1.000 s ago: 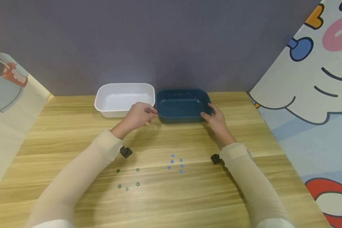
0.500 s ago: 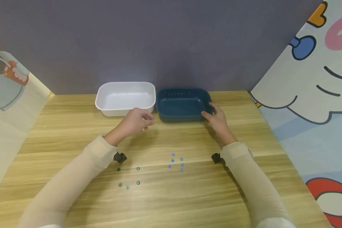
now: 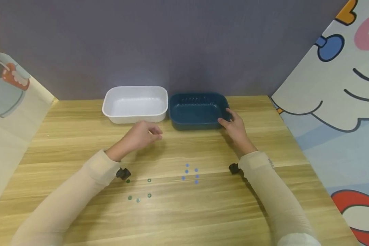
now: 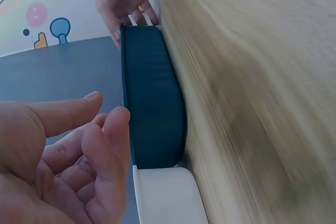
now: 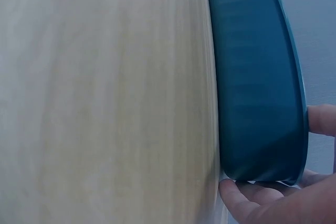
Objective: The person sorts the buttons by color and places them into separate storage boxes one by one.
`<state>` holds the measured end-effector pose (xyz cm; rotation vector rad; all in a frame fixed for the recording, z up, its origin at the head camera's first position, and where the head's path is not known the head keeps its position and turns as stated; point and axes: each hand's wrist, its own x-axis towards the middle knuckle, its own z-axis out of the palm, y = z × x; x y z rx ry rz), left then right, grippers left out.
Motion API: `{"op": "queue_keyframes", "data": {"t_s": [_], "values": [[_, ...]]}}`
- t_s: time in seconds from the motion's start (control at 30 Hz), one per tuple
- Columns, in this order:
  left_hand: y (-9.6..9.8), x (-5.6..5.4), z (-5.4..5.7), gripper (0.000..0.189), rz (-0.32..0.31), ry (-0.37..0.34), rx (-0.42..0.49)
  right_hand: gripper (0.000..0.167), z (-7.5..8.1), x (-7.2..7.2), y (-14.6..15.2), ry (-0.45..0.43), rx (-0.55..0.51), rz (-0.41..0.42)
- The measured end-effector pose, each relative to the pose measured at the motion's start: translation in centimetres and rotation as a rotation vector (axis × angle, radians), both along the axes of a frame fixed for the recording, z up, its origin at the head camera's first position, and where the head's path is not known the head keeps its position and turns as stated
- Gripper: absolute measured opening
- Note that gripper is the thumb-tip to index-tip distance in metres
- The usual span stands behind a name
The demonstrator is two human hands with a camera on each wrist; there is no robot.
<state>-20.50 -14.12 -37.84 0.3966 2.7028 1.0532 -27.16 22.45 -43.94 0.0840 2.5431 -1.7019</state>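
My right hand grips the right end of a dark teal-blue plastic bin, its thumb at the front rim and its fingers round the side. In the right wrist view the fingers lie along the bin's end wall. My left hand hovers over the table in front of the white plastic bin, loosely curled. Nothing shows between its thumb and fingers in the left wrist view. Both bins stand side by side, their near ends close together.
Several small green discs lie at the front left of the wooden table. Several small blue discs form a loose group near its middle. A grey wall panel rises right behind the bins; printed panels flank the table.
My left hand has drawn back leftward and toward me, from between the two bins to in front of the white one. My right hand stays on the blue bin.
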Motion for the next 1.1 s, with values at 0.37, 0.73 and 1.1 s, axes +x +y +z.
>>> {"op": "queue_keyframes", "data": {"t_s": [0.37,0.73,1.1], "values": [[-0.4,0.9,-0.5,0.017,-0.032,-0.035,-0.02,0.076,0.0,0.0,-0.1,-0.002,-0.017,0.002],[-0.7,1.8,-1.0,0.008,-0.12,-0.092,-0.108,0.075,0.0,-0.1,-0.2,-0.004,-0.017,-0.006],[-1.0,2.9,-1.1,0.005,-0.216,-0.17,-0.212,0.076,0.2,0.1,-0.2,-0.017,-0.01,-0.003]]}}
